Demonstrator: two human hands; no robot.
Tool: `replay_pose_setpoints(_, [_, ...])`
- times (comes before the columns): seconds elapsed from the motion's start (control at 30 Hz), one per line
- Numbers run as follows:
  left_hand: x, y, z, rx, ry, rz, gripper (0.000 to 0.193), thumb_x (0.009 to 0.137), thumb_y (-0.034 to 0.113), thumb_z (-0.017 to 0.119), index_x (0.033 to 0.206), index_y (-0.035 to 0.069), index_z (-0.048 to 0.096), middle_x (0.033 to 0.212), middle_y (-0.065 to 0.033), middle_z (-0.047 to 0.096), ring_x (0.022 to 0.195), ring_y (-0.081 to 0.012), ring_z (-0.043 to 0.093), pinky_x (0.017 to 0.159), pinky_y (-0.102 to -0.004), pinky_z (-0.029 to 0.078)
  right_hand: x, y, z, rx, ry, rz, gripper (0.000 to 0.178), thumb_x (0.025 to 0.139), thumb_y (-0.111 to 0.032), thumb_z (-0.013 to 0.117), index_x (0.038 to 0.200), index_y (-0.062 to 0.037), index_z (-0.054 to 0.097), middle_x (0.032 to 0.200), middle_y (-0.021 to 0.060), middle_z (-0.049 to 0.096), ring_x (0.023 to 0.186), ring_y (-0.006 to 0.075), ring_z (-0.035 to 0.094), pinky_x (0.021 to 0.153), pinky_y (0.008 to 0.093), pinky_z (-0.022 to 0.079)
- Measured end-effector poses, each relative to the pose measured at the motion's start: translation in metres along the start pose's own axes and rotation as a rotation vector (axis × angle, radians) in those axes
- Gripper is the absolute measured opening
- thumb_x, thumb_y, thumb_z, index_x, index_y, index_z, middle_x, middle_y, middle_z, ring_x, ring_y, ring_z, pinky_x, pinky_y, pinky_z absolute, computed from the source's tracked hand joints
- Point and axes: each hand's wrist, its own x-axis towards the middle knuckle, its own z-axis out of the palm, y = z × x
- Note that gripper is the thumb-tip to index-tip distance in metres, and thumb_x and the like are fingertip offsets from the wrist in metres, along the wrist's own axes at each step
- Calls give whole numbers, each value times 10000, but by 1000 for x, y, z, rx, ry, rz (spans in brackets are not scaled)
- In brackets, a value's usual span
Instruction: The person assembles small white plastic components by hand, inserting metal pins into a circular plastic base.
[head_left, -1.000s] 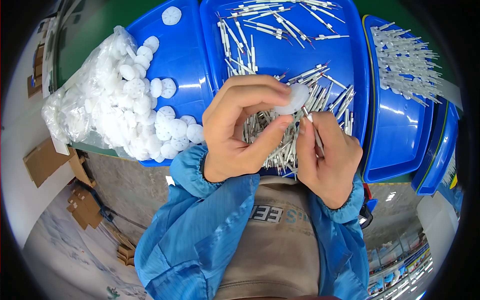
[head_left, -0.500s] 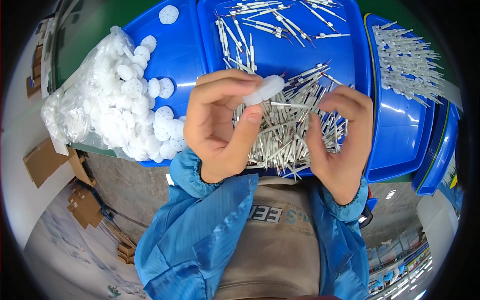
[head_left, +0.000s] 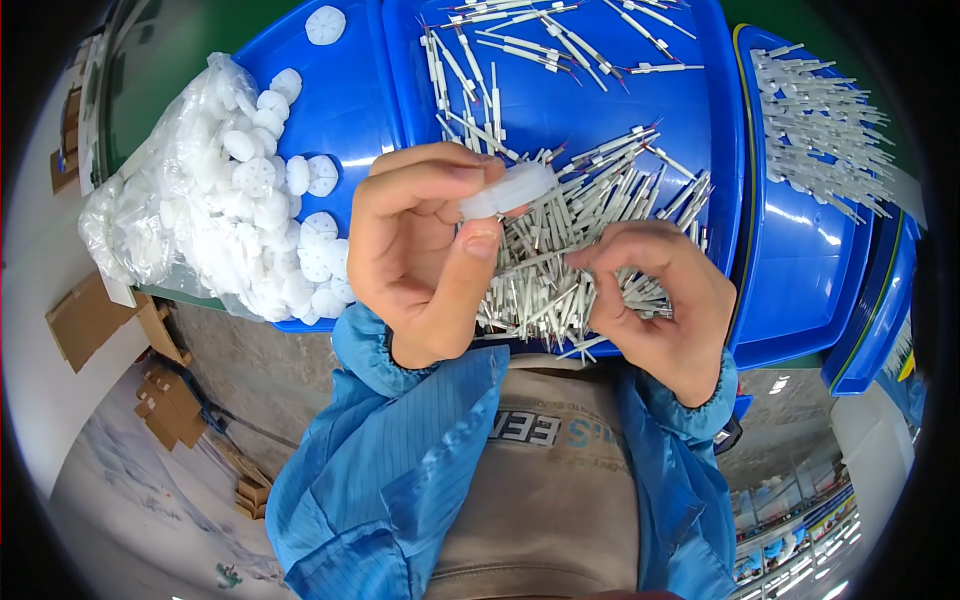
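Observation:
Between the thumb and fingers of my left hand (head_left: 415, 250) is a round white plastic disc (head_left: 510, 190), tilted so its thick rim shows. My right hand (head_left: 670, 290) is pinched on one end of a thin white stick-like piece (head_left: 535, 261), whose other end points left, just below the disc. Disc and stick look apart. Under both hands lies a dense pile of similar white sticks (head_left: 545, 310), some with reddish tips, in a blue tray (head_left: 590, 115). My fingers cover part of the disc and the stick's right end.
At the left, a clear plastic bag (head_left: 130, 220) spills many white discs (head_left: 265, 180) onto another blue tray (head_left: 350, 110). A third blue tray (head_left: 800, 270) at the right holds white sticks standing in rows (head_left: 820, 130). More sticks (head_left: 555, 40) lie scattered at the far end of the middle tray.
My left hand has shifted slightly left and turned the disc's rim more into view. My right hand has moved lower and left, its fingers closing tighter on the stick.

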Motion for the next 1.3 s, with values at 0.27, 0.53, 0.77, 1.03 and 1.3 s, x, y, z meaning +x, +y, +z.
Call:
replay_pose_setpoints(0.27, [-1,2,0,-12,23,-17,319,962,160,590,1194,-22,470,1114,-190,517,882,-334,687,757,-421,603,-3,-3,3,136,-59,49,194,803,81,680,974,-5,649,886,90,687,779,154,685,671,263,569])
replay_pose_setpoints(0.53, [-1,1,-5,-43,-34,17,301,967,153,569,1199,-15,479,1116,-176,517,891,-324,681,762,-424,598,2,-4,2,150,-68,-97,110,836,70,638,914,-8,646,824,93,642,702,221,638,616,299,515])
replay_pose_setpoints(0.77, [-2,2,-4,-71,-14,5,301,965,152,570,1203,-11,483,1129,-168,518,905,-321,674,775,-426,587,12,-1,15,-58,12,-141,118,806,-36,751,862,-31,647,861,102,618,726,208,625,587,278,493])
replay_pose_setpoints(1.03, [-3,5,-6,-117,-17,-24,298,963,148,571,1207,-2,488,1152,-171,518,912,-308,658,765,-419,572,14,0,10,-446,-185,-152,205,766,-202,802,837,-63,669,814,58,677,698,229,651,608,338,520])
replay_pose_setpoints(1.3, [-3,2,-6,-127,-36,-16,293,964,137,566,1206,-9,487,1150,-182,526,879,-303,658,747,-413,569,21,7,30,-617,-89,-165,270,750,-113,753,979,-22,642,1207,106,607,1051,303,603,876,392,500])
